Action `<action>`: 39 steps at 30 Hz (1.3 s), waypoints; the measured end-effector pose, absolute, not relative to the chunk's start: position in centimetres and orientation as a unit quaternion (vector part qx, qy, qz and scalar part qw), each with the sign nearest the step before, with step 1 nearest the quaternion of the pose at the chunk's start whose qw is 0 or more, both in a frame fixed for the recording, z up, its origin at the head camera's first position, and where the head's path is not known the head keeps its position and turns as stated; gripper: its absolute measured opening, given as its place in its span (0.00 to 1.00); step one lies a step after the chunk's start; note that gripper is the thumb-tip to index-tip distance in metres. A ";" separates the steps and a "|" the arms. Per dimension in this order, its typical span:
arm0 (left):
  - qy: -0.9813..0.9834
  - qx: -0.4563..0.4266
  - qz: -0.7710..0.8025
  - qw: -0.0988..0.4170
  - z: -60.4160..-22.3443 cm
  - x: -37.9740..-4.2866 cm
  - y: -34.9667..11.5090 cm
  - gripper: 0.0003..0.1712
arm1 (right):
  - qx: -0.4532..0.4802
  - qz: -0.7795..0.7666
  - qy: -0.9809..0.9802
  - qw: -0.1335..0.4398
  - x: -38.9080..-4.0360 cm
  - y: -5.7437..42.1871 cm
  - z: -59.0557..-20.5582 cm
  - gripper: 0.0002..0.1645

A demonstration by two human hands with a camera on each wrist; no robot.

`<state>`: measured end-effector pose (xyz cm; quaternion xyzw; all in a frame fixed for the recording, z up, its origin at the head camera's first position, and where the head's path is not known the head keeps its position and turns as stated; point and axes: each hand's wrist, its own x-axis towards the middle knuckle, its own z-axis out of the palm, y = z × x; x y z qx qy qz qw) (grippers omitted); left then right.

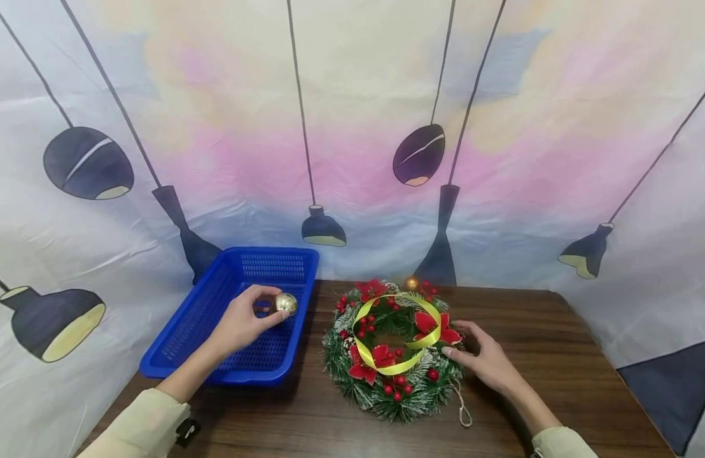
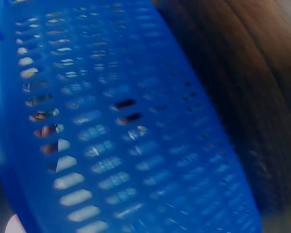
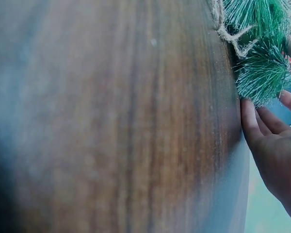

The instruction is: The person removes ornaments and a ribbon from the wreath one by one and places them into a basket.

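Note:
In the head view my left hand [image 1: 246, 321] pinches a shiny gold Christmas ball [image 1: 286, 304] between thumb and fingers, over the right part of a blue plastic basket [image 1: 152, 367]. To its right a Christmas wreath [image 1: 361, 388] lies on the table, with frosted green needles, red poinsettias and red berries. A loop of yellow ribbon [image 1: 401, 367] lies across its top. My right hand [image 1: 490, 362] touches the wreath's right edge, thumb apart from the fingers. The right wrist view shows these fingers [image 3: 250, 119] fairly straight against the green needles [image 3: 262, 73].
A small gold ball [image 1: 411, 284] sits at the wreath's back edge. A twine loop [image 1: 464, 416] hangs from its front right onto the brown wooden table [image 1: 518, 324]. Behind stands a cloth backdrop [image 1: 364, 146] printed with lamps. The basket's slotted side [image 2: 150, 160] fills much of the left wrist view.

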<state>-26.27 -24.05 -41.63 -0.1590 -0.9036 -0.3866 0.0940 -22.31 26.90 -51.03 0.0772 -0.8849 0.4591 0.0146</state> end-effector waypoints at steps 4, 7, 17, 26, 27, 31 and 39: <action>-0.912 -0.142 -0.378 0.075 -42.7 -26.3 -24.6 0.28 | 0.076 0.460 -0.884 0.014 -22.3 26.9 -51.1 0.42; -0.914 -0.134 -0.377 0.064 -43.2 -26.4 -24.9 0.29 | 0.075 0.459 -0.885 0.014 -22.3 26.9 -51.0 0.43; -0.913 -0.139 -0.379 0.050 -43.5 -26.7 -24.5 0.28 | 0.071 0.455 -0.888 0.020 -22.2 27.0 -51.1 0.43; -0.917 -0.145 -0.367 0.050 -43.5 -26.5 -24.5 0.29 | 0.073 0.456 -0.887 0.025 -22.1 26.9 -51.2 0.42; -0.918 -0.144 -0.365 0.051 -43.4 -26.5 -24.5 0.29 | 0.073 0.456 -0.886 0.025 -22.1 26.9 -51.2 0.42; -0.921 -0.145 -0.357 0.055 -42.9 -26.4 -24.6 0.31 | 0.071 0.458 -0.886 0.020 -22.2 26.8 -51.1 0.42; -0.915 -0.182 -0.347 0.096 -40.2 -26.1 -22.0 0.30 | 0.075 0.461 -0.884 0.023 -22.2 26.6 -51.1 0.42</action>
